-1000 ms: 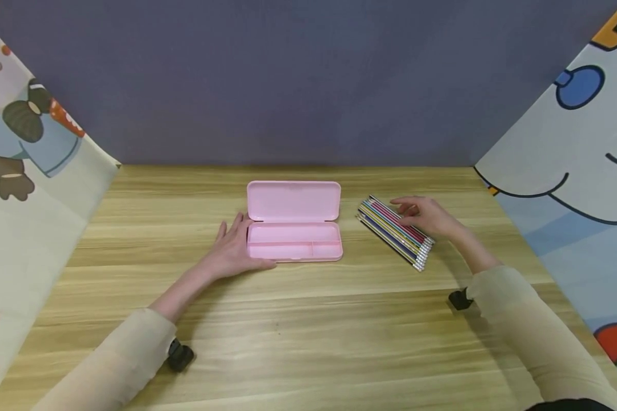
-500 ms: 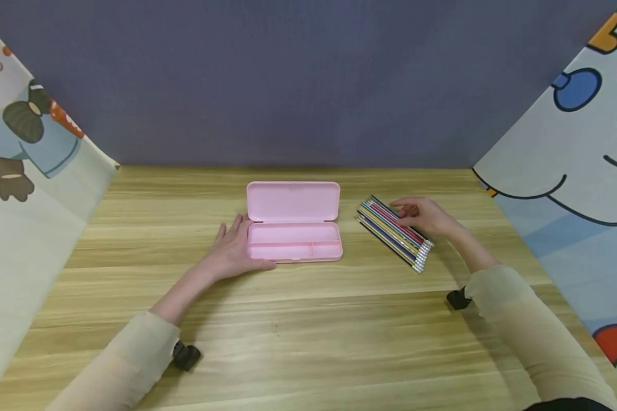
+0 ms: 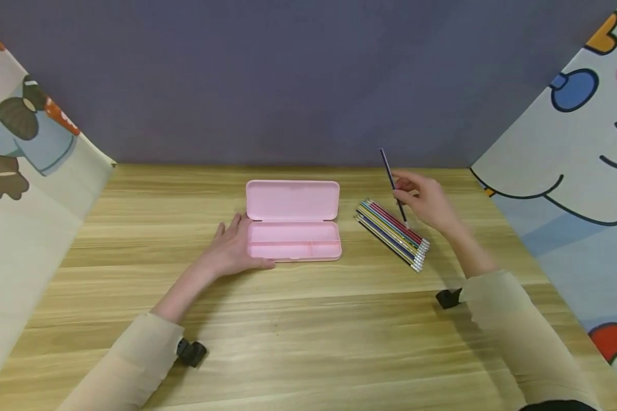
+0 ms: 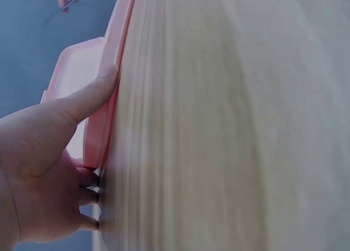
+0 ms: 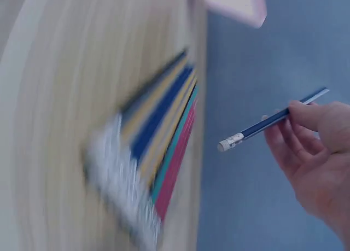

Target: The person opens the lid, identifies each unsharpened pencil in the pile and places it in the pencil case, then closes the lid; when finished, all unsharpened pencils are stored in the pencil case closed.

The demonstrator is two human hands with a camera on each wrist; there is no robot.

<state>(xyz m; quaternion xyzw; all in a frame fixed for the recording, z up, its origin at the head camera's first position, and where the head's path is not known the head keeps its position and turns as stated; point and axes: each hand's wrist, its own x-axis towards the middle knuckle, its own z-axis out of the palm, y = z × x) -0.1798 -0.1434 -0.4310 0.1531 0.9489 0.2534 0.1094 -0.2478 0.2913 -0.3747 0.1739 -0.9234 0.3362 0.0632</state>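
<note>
The right hand (image 3: 424, 201) pinches a pencil (image 3: 388, 170) in its fingers, roughly crosswise to the pink case (image 3: 293, 232) lying leftward (left hand (image 3: 231, 251) touching its end, fingers spread).

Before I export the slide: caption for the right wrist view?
Right hand pinching one dark blue pencil, with more pencils lying together, blurred, on the wood-grain table.

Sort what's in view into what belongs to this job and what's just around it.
For the job:
case, touched by left fingers
single pencil, in right fingers
other pencils, side by side

Just around:
table
wrist cameras
cartoon panels
backdrop
</note>
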